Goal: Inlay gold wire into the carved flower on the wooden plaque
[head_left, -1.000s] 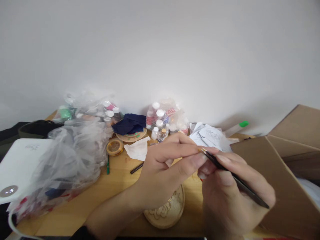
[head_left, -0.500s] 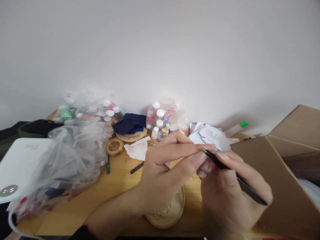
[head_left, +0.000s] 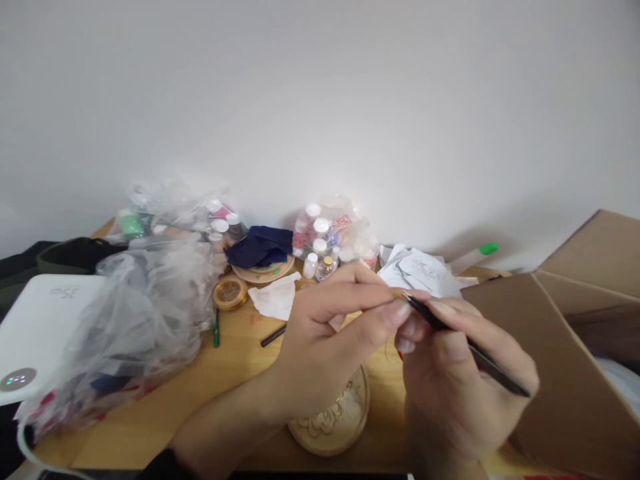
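Note:
My left hand (head_left: 325, 333) is closed, with thumb and index finger pinching a tiny gold wire piece (head_left: 398, 293). In my right hand (head_left: 465, 373) are black tweezers (head_left: 480, 357), slanting up to the left, and their tips meet the gold piece at my left fingertips. A fine strand hangs beneath the fingers. Under my hands on the table lies a round cream embroidery hoop (head_left: 327, 440) bearing a raised curled pattern with golden lines; my left hand and wrist hide its upper left part.
A spool of gold wire (head_left: 230, 293), a green pen (head_left: 216, 332), a dark stick (head_left: 273, 335) and white paper (head_left: 275, 297) lie behind. Bagged bottles (head_left: 320, 230) and drawings (head_left: 417, 272) stand farther back. A plastic bag (head_left: 150, 313) and white device (head_left: 45, 333) fill the left, a cardboard box (head_left: 545, 360) the right.
Both hands stay together, with only a slight shift. The tweezers have moved a little left and up, their tips still at the left fingertips. More of the hoop's pattern shows.

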### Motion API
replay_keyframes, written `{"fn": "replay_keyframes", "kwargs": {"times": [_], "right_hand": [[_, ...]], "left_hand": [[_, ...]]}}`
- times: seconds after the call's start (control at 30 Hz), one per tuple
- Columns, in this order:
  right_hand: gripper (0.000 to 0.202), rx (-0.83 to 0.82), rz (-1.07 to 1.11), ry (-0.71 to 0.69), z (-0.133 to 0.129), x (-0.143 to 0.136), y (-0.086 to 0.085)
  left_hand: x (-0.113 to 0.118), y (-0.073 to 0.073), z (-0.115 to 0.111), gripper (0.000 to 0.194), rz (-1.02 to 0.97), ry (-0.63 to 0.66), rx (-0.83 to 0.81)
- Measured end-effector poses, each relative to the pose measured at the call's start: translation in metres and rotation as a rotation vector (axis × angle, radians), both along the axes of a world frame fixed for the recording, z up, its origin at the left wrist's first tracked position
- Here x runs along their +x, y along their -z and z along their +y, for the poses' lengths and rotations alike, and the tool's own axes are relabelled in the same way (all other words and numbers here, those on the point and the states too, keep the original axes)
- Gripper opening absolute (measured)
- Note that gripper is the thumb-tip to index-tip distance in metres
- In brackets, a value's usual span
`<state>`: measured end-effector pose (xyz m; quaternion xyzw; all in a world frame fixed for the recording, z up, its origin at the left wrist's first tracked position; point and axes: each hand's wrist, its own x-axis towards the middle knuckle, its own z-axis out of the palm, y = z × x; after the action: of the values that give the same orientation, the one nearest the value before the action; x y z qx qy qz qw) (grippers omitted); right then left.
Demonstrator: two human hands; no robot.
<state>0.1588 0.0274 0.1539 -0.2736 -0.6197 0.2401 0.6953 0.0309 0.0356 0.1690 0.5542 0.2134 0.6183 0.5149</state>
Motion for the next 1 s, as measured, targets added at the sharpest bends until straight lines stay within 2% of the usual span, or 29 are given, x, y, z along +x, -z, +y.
{"fn": "replay_keyframes", "kwargs": {"times": [0.2, 0.4, 0.6, 0.73, 1.0], "right_hand": [[0.021, -0.005, -0.071, 0.007, 0.003, 0.003, -0.0033], [0.021, 0.012, -0.063, 0.034, 0.0045, -0.0012, -0.0046], [0.02, -0.034, -0.046, -0.022, 0.0051, 0.0016, -0.0036], [0.02, -0.085, 0.001, -0.076, 0.0056, 0.0018, -0.0029], [0.02, -0.122, 0.101, -0.18, 0.0048, -0.0012, -0.002]], "left_hand": [[-0.0093, -0.0088, 0.0041, 0.025, 0.129, -0.079, 0.084], [-0.0105, -0.0073, 0.0044, 0.026, 0.137, -0.108, 0.157], [-0.0061, -0.0025, 0.0034, 0.014, -0.004, -0.005, 0.013], [-0.0061, -0.0021, 0.003, 0.012, 0.004, -0.053, -0.069], [-0.0073, -0.0029, 0.0016, 0.012, 0.003, -0.016, -0.066]]}}
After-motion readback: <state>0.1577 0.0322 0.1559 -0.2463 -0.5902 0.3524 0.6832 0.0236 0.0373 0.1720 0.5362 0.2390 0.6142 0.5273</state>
